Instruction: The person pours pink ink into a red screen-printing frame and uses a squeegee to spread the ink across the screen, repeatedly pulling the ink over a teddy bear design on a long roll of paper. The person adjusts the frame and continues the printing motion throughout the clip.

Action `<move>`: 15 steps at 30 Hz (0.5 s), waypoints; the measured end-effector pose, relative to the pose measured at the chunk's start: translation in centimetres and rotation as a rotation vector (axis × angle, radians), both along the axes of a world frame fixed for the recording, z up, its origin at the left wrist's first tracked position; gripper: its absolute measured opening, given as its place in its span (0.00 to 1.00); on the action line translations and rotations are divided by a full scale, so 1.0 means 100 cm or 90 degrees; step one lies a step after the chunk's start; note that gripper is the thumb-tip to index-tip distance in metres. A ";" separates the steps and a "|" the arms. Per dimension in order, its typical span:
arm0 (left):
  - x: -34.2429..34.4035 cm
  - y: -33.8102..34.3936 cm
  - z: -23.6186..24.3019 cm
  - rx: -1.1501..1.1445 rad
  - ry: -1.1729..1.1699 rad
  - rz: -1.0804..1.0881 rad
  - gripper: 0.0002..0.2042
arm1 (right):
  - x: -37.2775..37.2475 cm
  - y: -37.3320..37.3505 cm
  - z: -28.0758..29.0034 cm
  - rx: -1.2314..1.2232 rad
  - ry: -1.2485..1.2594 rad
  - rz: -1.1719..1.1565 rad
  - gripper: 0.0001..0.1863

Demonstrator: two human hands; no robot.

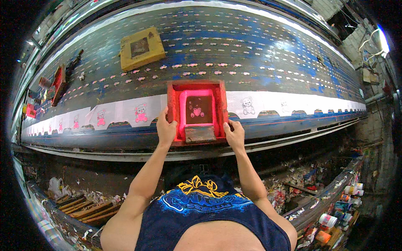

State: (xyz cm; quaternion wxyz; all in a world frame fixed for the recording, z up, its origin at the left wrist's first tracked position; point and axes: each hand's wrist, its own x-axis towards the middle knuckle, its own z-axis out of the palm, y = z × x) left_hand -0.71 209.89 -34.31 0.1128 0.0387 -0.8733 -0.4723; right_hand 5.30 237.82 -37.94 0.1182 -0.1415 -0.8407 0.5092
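Note:
A red screen-printing frame (222, 104) lies over a strip of white fabric (270, 100) on the long table. Pink ink rings its mesh, where part of a bear design shows. A worn squeegee (199, 134) rests inside the frame's near end. My left hand (166, 129) grips the frame's left side, and my right hand (234, 134) holds the right side, fingers closed on the edge. Left of the frame, the bear prints (141, 112) have pink fill; to the right, a bear print (247, 106) shows dark outline only. Fabric directly under the frame is hidden.
A yellow screen frame (155, 51) lies farther back on the dark printing table (234, 50). A red-stained tool (59, 85) sits at the far left. Wooden slats (90, 208) and scraps lie below the table's near edge. Several paint tubs (328, 220) stand at lower right.

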 end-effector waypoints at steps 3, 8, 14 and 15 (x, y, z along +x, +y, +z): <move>0.004 0.032 0.009 0.006 0.055 -0.030 0.30 | 0.008 0.031 0.002 -0.013 -0.001 0.010 0.22; -0.001 0.113 -0.017 0.070 0.073 -0.047 0.31 | 0.016 0.116 0.008 0.007 0.016 0.019 0.22; 0.013 0.202 -0.032 0.001 0.052 -0.040 0.31 | 0.027 0.202 -0.007 -0.018 -0.020 0.018 0.23; 0.015 0.210 -0.031 0.023 0.034 -0.034 0.31 | 0.027 0.211 -0.009 -0.021 -0.028 0.025 0.23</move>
